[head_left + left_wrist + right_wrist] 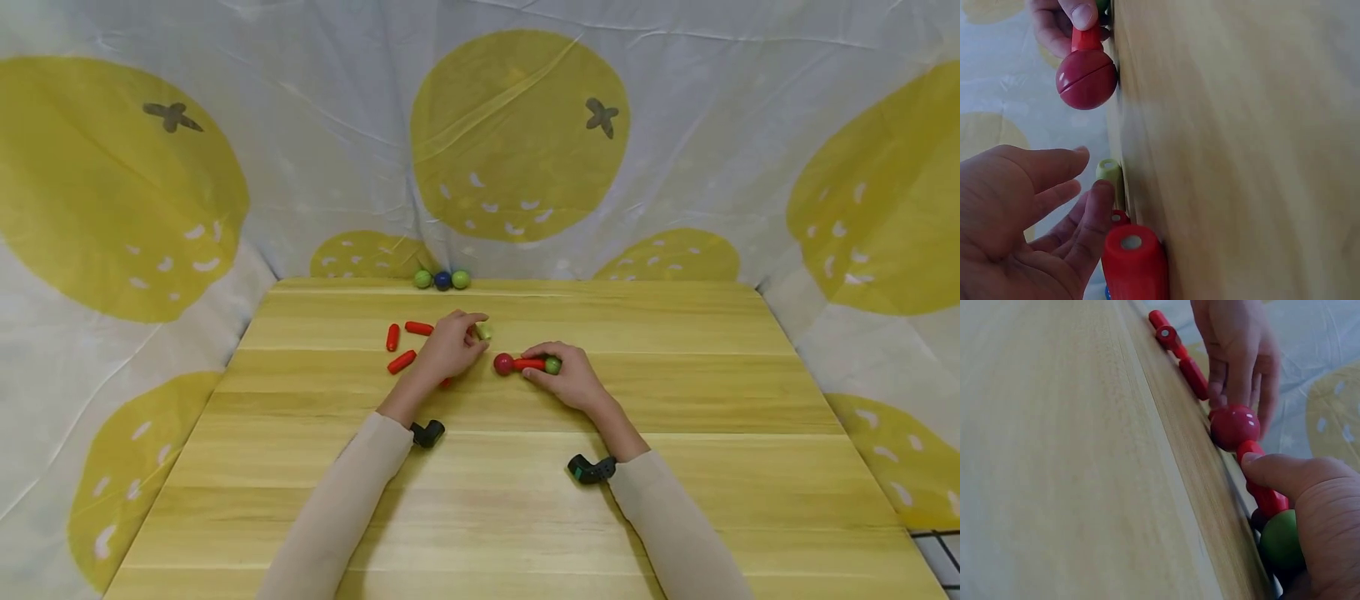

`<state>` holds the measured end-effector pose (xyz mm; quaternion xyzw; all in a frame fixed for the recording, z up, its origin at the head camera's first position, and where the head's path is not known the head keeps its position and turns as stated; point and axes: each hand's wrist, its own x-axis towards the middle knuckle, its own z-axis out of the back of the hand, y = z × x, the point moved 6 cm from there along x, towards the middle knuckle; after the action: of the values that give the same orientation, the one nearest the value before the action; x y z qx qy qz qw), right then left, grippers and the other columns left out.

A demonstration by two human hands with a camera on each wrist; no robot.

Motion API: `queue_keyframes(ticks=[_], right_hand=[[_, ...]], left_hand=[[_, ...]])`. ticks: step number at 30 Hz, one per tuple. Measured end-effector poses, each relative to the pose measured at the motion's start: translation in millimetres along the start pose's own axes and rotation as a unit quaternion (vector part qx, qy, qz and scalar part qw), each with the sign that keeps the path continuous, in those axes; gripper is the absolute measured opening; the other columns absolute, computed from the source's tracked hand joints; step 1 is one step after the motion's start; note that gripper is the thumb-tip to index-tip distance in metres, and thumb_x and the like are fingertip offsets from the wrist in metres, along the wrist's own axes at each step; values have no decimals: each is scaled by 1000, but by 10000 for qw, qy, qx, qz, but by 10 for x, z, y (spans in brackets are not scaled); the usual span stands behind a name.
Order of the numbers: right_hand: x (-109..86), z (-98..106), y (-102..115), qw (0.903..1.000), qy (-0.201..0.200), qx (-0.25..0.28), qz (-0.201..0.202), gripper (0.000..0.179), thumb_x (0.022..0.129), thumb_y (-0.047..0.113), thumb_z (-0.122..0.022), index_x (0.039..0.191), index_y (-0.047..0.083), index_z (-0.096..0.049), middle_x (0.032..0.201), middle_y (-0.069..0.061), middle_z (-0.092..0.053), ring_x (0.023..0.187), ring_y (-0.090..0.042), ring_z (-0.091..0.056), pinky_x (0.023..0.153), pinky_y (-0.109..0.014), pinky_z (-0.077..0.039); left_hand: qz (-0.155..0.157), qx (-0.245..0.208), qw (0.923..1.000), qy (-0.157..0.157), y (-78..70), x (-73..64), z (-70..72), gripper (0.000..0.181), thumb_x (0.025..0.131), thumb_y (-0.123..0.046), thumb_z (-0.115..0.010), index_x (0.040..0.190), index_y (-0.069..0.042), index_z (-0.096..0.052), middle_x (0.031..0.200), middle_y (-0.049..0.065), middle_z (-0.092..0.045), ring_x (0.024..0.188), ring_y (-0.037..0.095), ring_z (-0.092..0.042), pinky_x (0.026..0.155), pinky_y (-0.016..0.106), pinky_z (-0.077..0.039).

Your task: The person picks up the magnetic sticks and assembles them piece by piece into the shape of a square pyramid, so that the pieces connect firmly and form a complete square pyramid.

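Observation:
My right hand (568, 377) pinches a red rod (530, 364) between thumb and fingers. A dark red ball (503, 364) is joined to the rod's left end and a green ball (552, 365) to its right end. To the left, my left hand (453, 344) reaches over the table with thumb and fingers apart. A light green rod (483, 332) lies just by its fingertips; in the left wrist view this rod (1109, 174) shows a pale disc in its end, partly behind a finger. I see nothing gripped in the left hand.
Several red rods (393, 337) lie left of the left hand, one partly hidden beneath it. At the table's back edge a blue ball (442, 281) sits between two light green balls (423, 279). A cloth with yellow fruit prints (517, 133) hangs behind the wooden table (495, 517).

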<state>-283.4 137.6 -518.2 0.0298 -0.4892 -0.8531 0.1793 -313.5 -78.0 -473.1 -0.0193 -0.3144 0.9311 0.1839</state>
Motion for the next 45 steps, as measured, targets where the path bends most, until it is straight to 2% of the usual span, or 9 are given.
queue_keyframes(ticks=[4,12,19,24,28,32,39,43,45], right_hand=[[-9,-12,23,10000,-27,10,58,26,90,27,-83,115,20,-78,120,-6,-74,114,-27,-67,101,-48,-52],[-5,-28,13,10000,-15,56,-4,26,89,27,-83,114,21,-78,119,-5,-74,115,-26,-66,103,-48,-51],[-7,-15,21,9999,-58,83,40,25,89,26,-83,113,21,-78,119,-5,-74,115,-26,-66,103,-47,-51],[-11,-18,11,9999,-65,69,61,26,90,26,-83,114,20,-78,120,-6,-74,115,-27,-66,103,-48,-51],[-11,-21,-4,9999,-61,122,-7,25,89,26,-83,113,21,-79,120,-4,-74,115,-25,-66,103,-46,-51],[-14,-15,4,9999,-72,101,22,25,89,25,-84,113,20,-79,120,-5,-74,115,-25,-66,102,-45,-51],[-14,-2,2,9999,-46,90,6,28,90,25,-83,116,19,-78,122,-6,-74,117,-27,-65,104,-48,-50],[-15,20,8,10000,-77,8,-6,29,90,24,-83,117,18,-77,122,-5,-74,118,-27,-66,104,-47,-51],[-26,41,26,9999,-114,-104,11,27,90,24,-82,116,17,-77,117,-4,-75,111,-25,-67,97,-43,-54]], left_hand=[[201,65,9998,72,19,34,-31,43,98,-20,-72,138,-8,-65,98,8,-71,85,20,-64,80,36,-57],[489,56,9987,95,53,36,-58,27,99,-23,-71,122,-10,-75,99,7,-75,88,20,-67,80,36,-58],[345,302,9989,-131,-14,3,-38,15,98,-24,-72,100,-11,-77,89,6,-68,84,21,-60,77,35,-53],[525,305,9973,-401,-15,-18,-21,17,94,-23,-78,89,-9,-68,81,5,-68,74,19,-60,69,32,-52],[748,228,9959,-454,-4,-34,-23,19,91,-21,-79,94,-7,-67,84,8,-73,78,21,-67,71,34,-57],[835,163,9956,-394,-3,-52,-31,26,90,-21,-79,108,-3,-70,89,10,-76,86,24,-71,76,36,-60],[835,87,9959,-337,0,-124,-12,43,92,-23,-76,125,1,-68,85,5,-75,80,20,-68,74,35,-58],[857,-3,9961,-215,8,-207,-4,43,93,-25,-73,128,0,-69,87,4,-75,79,18,-66,75,33,-56],[865,-107,9961,-97,12,-251,-9,40,95,-25,-71,127,-2,-70,90,4,-74,80,16,-66,75,31,-56]])
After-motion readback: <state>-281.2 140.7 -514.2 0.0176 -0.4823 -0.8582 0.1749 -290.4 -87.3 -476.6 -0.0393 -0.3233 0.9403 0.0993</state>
